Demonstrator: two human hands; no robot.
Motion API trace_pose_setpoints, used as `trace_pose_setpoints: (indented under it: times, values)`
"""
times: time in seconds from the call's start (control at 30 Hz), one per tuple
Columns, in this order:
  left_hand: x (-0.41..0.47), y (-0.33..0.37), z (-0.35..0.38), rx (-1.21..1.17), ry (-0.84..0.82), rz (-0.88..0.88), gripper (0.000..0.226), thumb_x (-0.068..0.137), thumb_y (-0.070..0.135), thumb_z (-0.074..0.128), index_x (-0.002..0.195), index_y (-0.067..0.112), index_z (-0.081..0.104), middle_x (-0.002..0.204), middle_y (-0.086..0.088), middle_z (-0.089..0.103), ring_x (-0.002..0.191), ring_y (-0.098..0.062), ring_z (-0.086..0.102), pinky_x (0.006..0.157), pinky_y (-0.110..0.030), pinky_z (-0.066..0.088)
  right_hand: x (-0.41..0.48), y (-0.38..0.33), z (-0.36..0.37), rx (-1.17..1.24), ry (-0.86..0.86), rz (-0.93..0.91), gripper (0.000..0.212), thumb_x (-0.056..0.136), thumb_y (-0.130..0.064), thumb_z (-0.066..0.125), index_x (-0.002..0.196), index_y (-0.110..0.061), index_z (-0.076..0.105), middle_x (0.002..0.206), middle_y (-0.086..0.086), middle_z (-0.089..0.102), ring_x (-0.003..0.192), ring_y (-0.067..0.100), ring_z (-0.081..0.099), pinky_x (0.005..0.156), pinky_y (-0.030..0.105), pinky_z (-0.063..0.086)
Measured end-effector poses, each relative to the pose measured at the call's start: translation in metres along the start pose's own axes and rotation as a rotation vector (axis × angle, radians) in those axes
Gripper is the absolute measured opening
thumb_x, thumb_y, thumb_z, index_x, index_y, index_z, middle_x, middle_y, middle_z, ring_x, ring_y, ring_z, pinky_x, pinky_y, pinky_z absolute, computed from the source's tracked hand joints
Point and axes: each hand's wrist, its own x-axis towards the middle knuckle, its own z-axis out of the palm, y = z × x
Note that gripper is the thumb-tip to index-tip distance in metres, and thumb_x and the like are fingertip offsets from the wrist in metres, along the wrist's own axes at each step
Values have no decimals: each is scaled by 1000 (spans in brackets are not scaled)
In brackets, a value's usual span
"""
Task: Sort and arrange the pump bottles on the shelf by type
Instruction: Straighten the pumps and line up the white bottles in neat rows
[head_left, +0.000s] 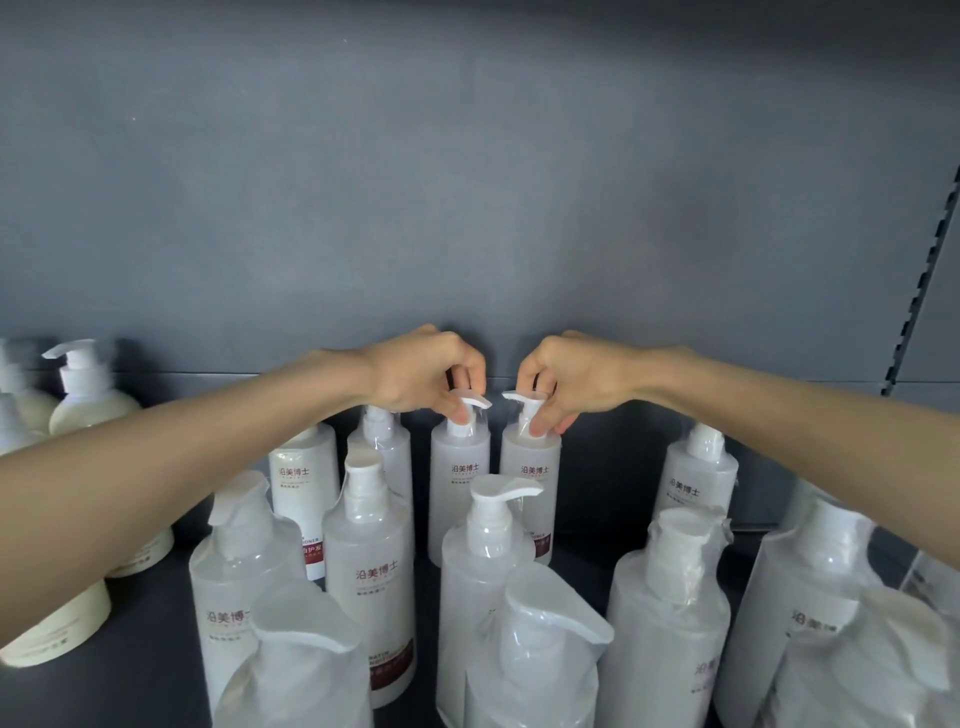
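Observation:
Two white pump bottles stand side by side at the back of the dark shelf (597, 467). My left hand (426, 374) pinches the pump neck of the left bottle (460, 483). On the right bottle (530, 478), my right hand (566, 379) pinches the pump neck. Their nozzles point toward each other. Several more plastic-wrapped white bottles with dark red label bands fill the front, such as one (371, 571) in the middle and one (488, 571) just before the held pair.
Cream-coloured pump bottles (83, 395) stand at the far left, partly behind my left forearm. Another white bottle (696, 478) stands at right. The grey back panel (467, 208) rises behind, with a slotted upright (924, 270) at the right edge.

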Motion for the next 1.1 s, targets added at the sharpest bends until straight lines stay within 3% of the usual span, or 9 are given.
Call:
trace_pose_setpoints:
  times: [0.17, 0.4, 0.53, 0.63, 0.73, 0.87, 0.97, 1.1]
  values:
    - [0, 2, 0, 27, 1, 7, 19, 78, 13, 75, 95, 13, 66, 94, -1, 70, 74, -10, 59, 70, -20, 47, 1, 0, 0, 1, -8, -2, 23, 74, -6, 79, 90, -6, 63, 91, 15, 73, 80, 29, 73, 82, 40, 58]
    - [-1, 3, 0, 23, -10, -7, 19, 78, 14, 75, 95, 14, 66, 93, 2, 70, 77, -11, 60, 77, -27, 50, -2, -1, 1, 10, -1, 4, 25, 75, -7, 79, 94, -3, 63, 92, 15, 73, 81, 29, 72, 81, 41, 58]
    - [-2, 3, 0, 67, -12, 9, 21, 80, 16, 74, 100, 12, 66, 96, 3, 69, 70, 1, 56, 75, -24, 48, -5, -3, 0, -39, -14, 7, 28, 78, -13, 76, 102, -5, 64, 89, 11, 73, 75, 26, 72, 75, 35, 60]
    - [-3, 4, -2, 117, -30, 20, 23, 82, 17, 72, 104, 13, 67, 99, 3, 70, 79, -8, 61, 79, -25, 48, -9, -6, 0, -69, -31, 24, 29, 81, -15, 73, 108, -8, 62, 82, 8, 69, 71, 24, 69, 64, 31, 60]
    - [-4, 6, -4, 184, -45, 43, 25, 84, 18, 69, 108, 14, 67, 101, -2, 69, 93, -17, 62, 85, -30, 48, -12, -8, -1, -99, -67, 63, 35, 85, -20, 69, 118, -12, 58, 96, 13, 70, 78, 27, 70, 60, 28, 59]
    - [-6, 9, -6, 318, -21, 72, 29, 87, 23, 66, 115, 16, 66, 101, -7, 62, 85, -15, 53, 84, -32, 46, -22, -11, -3, -143, -79, 94, 48, 85, -22, 68, 130, -14, 51, 100, 10, 67, 81, 24, 69, 67, 31, 59]
    - [-10, 13, -9, 338, -42, 48, 33, 87, 28, 65, 118, 17, 63, 106, -4, 64, 94, -18, 59, 87, -33, 48, -34, -11, -8, -188, -55, 102, 58, 84, -28, 71, 134, -15, 47, 104, 13, 68, 72, 19, 62, 72, 32, 54]
    - [-16, 26, -17, 334, -36, 56, 35, 87, 33, 64, 118, 17, 63, 108, -2, 68, 101, -19, 61, 90, -32, 48, -60, -6, -19, -199, 2, 142, 53, 84, -34, 70, 130, -17, 52, 112, 11, 67, 103, 30, 62, 93, 37, 49]
